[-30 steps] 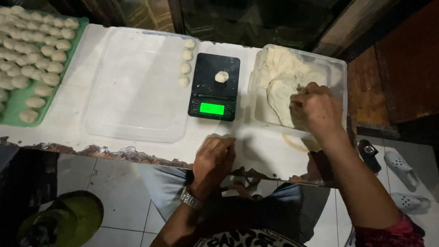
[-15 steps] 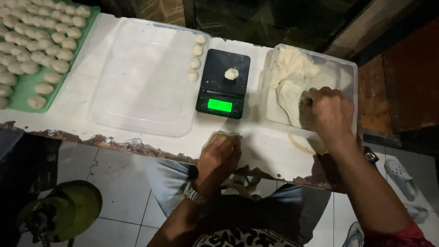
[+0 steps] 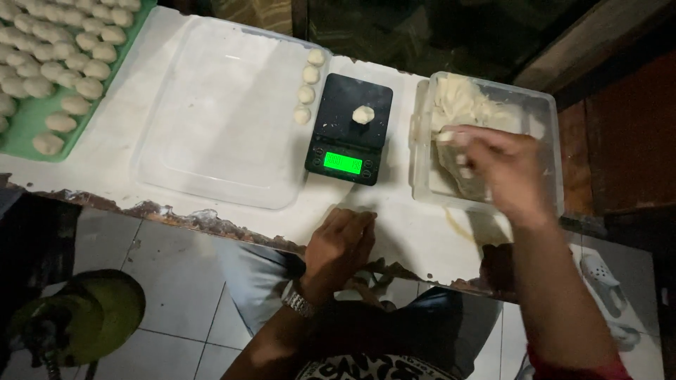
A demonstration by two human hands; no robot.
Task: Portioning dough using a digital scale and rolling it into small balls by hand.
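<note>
The right hand (image 3: 503, 172) hangs over the clear tub (image 3: 549, 134) at the right end of the table (image 3: 113, 165). Its fingers are pinched shut on a small bit of dough (image 3: 445, 136), white and sticky, right at the fingertips. The big lump of dough (image 3: 458, 105) lies in the tub under and behind the hand, touching it or nearly so; the hand blurs, so I cannot tell which. The tub sits just beside the scale (image 3: 350, 130), so a pinched bit has only a short way to go. One small dough ball (image 3: 362, 114) already sits on top of the scale, and its little screen glows green. The left hand (image 3: 341, 243) lies flat on the table edge in front of the scale, fingers loose and holding nothing; it looks like it just steadies the person. Four small balls (image 3: 308, 83) stand in a row at the right edge of a clear lid (image 3: 218, 127), close to the scale. Many more balls fill the green tray (image 3: 32, 119) at the far left, well apart from both hands.
</note>
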